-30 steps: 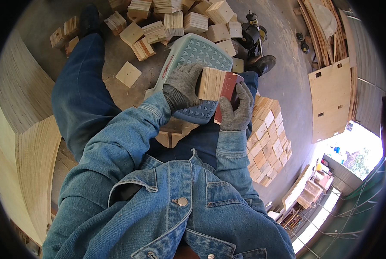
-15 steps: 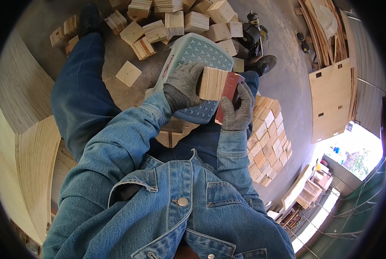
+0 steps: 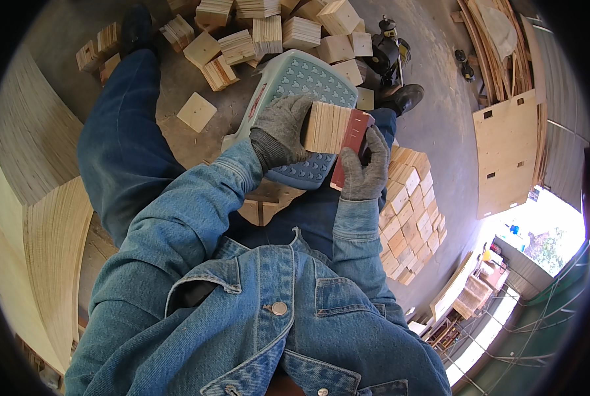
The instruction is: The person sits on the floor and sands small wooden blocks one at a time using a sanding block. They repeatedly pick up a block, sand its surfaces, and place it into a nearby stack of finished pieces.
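Note:
My left hand, in a grey knit glove, is closed around the left end of a layered plywood block. Against the block's right end lies a long reddish-brown sanding block with small pale marks along its side. My right hand, gloved in grey too, grips it, thumb on the near side and fingers mostly hidden behind. Both pieces are held above a teal plastic stool with a raised pattern on its top, between my legs.
Loose plywood blocks are heaped beyond the stool, and a single block lies left of it. A neat stack of blocks stands by my right leg. Large curved plywood sheets rise at left. A black power tool sits beyond my right foot.
My right hand and the sanding block have shifted very slightly to the right along the plywood block's end. The left hand keeps its hold in the same place.

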{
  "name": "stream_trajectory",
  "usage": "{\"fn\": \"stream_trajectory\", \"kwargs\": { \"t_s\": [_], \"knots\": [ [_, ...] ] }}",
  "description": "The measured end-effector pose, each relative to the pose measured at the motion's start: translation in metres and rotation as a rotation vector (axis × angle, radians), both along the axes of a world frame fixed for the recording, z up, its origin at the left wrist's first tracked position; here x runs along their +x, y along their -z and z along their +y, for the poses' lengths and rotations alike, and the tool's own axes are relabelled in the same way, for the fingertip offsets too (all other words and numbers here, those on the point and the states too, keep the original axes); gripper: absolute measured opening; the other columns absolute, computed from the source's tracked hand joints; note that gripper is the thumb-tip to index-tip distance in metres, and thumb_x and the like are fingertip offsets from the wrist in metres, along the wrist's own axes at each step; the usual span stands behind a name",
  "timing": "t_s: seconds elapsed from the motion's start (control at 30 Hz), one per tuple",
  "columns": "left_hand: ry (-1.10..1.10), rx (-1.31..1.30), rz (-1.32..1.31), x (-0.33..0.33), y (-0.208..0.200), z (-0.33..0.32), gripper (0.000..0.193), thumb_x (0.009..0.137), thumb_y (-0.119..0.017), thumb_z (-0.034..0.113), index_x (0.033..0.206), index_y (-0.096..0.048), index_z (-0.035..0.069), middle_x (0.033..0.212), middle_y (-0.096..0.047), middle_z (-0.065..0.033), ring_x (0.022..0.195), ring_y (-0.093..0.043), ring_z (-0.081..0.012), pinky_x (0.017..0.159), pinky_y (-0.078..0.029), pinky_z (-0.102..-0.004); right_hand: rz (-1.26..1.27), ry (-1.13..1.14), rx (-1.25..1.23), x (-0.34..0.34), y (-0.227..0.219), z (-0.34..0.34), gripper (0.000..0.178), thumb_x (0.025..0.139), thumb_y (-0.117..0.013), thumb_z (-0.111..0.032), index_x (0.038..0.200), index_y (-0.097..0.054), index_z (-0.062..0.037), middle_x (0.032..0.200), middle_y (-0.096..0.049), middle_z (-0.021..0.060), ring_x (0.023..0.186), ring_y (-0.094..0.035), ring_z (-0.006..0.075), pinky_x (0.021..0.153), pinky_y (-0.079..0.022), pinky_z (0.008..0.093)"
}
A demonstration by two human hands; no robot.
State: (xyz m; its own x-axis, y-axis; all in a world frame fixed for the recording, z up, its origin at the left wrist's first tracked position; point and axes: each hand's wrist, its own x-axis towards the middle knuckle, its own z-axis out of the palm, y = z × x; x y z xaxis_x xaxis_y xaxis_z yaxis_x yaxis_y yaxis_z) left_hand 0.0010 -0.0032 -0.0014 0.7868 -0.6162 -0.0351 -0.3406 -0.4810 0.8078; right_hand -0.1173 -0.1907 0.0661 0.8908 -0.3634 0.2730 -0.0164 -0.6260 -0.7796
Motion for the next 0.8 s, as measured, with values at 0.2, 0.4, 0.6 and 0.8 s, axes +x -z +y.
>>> {"fn": "stream_trajectory", "kwargs": {
  "t_s": [0.2, 0.4, 0.6, 0.8],
  "knots": [
    [0.018, -0.001, 0.029, 0.0024, -0.0033, 0.0015, 0.117, 0.06, -0.095, 0.046, 0.157, -0.04, 0.008, 0.151, -0.05, -0.0224, 0.144, -0.048, -0.0408, 0.126, -0.036, -0.0496, -0.022, -0.018, 0.108, 0.0015, -0.0024, 0.0029, 0.06, 0.088, -0.084, -0.009, 0.143, -0.06, -0.0048, 0.151, -0.054, 0.0164, 0.138, -0.058, 0.0304, 0.113, -0.053, 0.0433],
    [0.012, 0.003, 0.028, 0.0021, -0.0024, 0.0008, 0.118, 0.06, -0.096, 0.046, 0.157, -0.04, 0.009, 0.151, -0.05, -0.0221, 0.144, -0.048, -0.041, 0.126, -0.036, -0.0499, -0.024, -0.035, 0.13, 0.0008, 0.001, -0.0013, 0.059, 0.091, -0.084, -0.013, 0.143, -0.059, -0.0044, 0.152, -0.054, 0.0166, 0.138, -0.058, 0.0309, 0.113, -0.053, 0.0436],
    [-0.004, 0.01, 0.027, 0.0011, -0.006, 0.001, 0.117, 0.06, -0.096, 0.046, 0.157, -0.04, 0.01, 0.151, -0.05, -0.0216, 0.144, -0.047, -0.0412, 0.126, -0.036, -0.0498, -0.021, -0.04, 0.128, 0.0015, 0.0006, -0.0026, 0.059, 0.091, -0.084, -0.016, 0.143, -0.059, -0.0041, 0.152, -0.053, 0.0164, 0.138, -0.058, 0.0309, 0.113, -0.053, 0.0436],
    [-0.047, -0.045, -0.034, -0.0017, -0.0047, 0.0013, 0.114, 0.059, -0.098, 0.045, 0.153, -0.043, 0.01, 0.149, -0.051, -0.0241, 0.14, -0.05, -0.0428, 0.122, -0.04, -0.0515, -0.027, -0.028, 0.099, 0.0035, -0.0023, 0.0006, 0.058, 0.091, -0.084, -0.014, 0.142, -0.06, -0.0036, 0.151, -0.054, 0.0166, 0.136, -0.059, 0.0304, 0.113, -0.053, 0.0429]
  ]
}}
